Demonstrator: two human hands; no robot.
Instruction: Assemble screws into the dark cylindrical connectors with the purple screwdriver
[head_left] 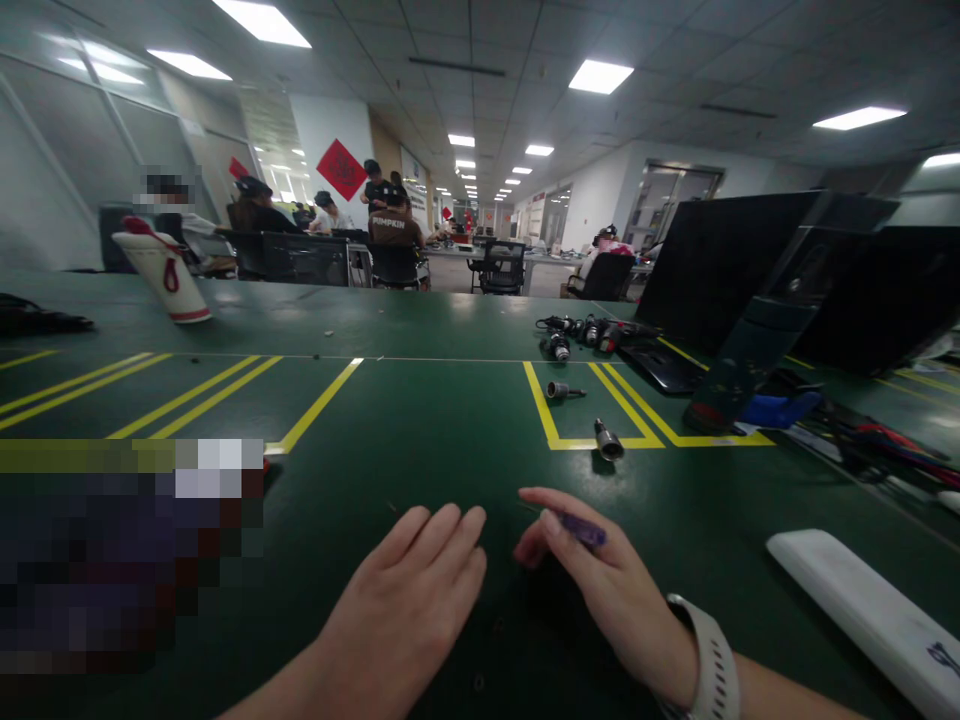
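My right hand [600, 570], with a pale watch strap [709, 655] on the wrist, is closed around a small screwdriver with a purple translucent handle [583, 531]. Its thin shaft points left, towards my other hand. My left hand [420, 590] is held palm down over the green table [442, 410], fingers bent and pressed together. Whatever lies under those fingers is hidden; a tiny dark sliver [392, 508] shows just beyond the knuckles. Two small dark ring-like pieces, one of them a ring [478, 682], lie on the tabletop between my forearms.
Two metal sockets with shanks, the nearer one [608, 442] and a farther one [562, 390], lie by yellow tape [540, 405]. Beyond are more metal fittings [592, 332]. A dark bottle [757, 350], monitors [720, 265] and a white case [862, 610] stand right; a paper cup [169, 275] left.
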